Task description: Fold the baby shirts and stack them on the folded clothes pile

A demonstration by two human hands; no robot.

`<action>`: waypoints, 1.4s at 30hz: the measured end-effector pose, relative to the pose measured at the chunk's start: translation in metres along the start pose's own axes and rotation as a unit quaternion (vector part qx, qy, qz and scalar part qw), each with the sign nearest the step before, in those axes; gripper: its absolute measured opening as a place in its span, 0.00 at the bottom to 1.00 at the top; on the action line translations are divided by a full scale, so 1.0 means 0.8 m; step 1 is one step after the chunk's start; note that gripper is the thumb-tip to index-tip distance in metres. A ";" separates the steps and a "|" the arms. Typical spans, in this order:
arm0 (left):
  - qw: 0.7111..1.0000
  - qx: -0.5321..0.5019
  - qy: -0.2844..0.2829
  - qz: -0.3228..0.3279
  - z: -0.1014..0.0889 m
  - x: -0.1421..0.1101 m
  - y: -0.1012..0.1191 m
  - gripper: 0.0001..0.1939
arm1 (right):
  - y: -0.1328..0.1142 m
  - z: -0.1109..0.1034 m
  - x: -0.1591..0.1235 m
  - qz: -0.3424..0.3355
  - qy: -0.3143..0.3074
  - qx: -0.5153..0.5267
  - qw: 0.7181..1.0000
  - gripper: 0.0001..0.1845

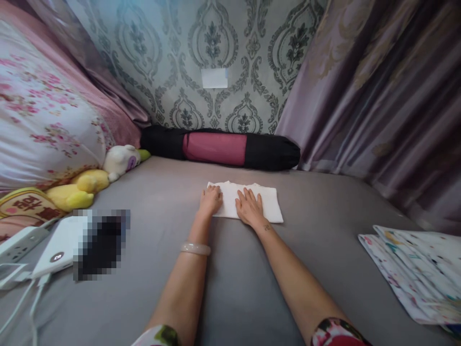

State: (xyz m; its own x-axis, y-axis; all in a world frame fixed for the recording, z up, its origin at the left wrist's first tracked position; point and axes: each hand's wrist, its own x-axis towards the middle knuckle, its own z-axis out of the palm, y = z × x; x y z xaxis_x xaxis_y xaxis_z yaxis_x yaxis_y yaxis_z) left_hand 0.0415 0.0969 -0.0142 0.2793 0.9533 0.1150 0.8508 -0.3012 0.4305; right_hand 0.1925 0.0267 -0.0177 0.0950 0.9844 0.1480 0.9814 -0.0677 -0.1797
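Observation:
A white folded cloth lies flat on the grey bed sheet, its far edge slightly uneven. My right hand rests palm down on its middle, fingers spread. At the cloth's left edge, my left hand has its fingers bent and drawn together on the fabric. Its fingertips and the cloth under them are partly hidden. A pale bangle circles my left wrist.
A black and pink long bag lies along the wall. Folded patterned fabric is at the right. Plush toys, a white power bank, a power strip and cables are at the left. Curtains hang at the right.

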 end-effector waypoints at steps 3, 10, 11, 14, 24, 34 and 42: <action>0.998 -0.064 0.019 -0.019 -0.008 0.007 -0.007 0.21 | -0.013 -0.006 0.008 0.007 -0.016 0.008 1.000 0.28; 0.978 -0.170 0.085 -0.087 -0.024 0.017 -0.032 0.21 | -0.061 0.008 0.033 -0.005 -0.026 0.032 0.999 0.32; 0.975 -0.175 0.090 -0.098 -0.025 0.017 -0.035 0.21 | -0.063 0.011 0.034 -0.002 -0.026 0.030 0.999 0.32; 0.968 -0.184 0.101 -0.134 -0.028 0.016 -0.039 0.22 | -0.063 0.017 0.032 0.000 -0.024 0.026 0.999 0.32; 0.948 -0.227 0.118 -0.190 -0.038 0.012 -0.040 0.22 | -0.083 0.008 0.048 0.001 -0.060 0.024 0.998 0.32; 0.938 -0.251 0.131 -0.199 -0.032 0.012 -0.048 0.22 | -0.106 0.027 0.048 -0.034 -0.007 0.026 0.999 0.30; 0.937 -0.257 0.138 -0.192 -0.036 0.010 -0.044 0.23 | -0.115 0.015 0.055 -0.024 -0.049 0.031 0.998 0.31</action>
State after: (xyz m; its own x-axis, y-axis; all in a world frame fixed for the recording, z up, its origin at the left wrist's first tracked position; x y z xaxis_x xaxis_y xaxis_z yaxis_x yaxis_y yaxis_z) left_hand 0.0009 0.1159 -0.0026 -0.1897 0.9801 0.0592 0.5187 0.0488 0.8536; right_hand 0.1048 0.0782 -0.0060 0.0291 0.9976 0.0633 0.9717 -0.0134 -0.2356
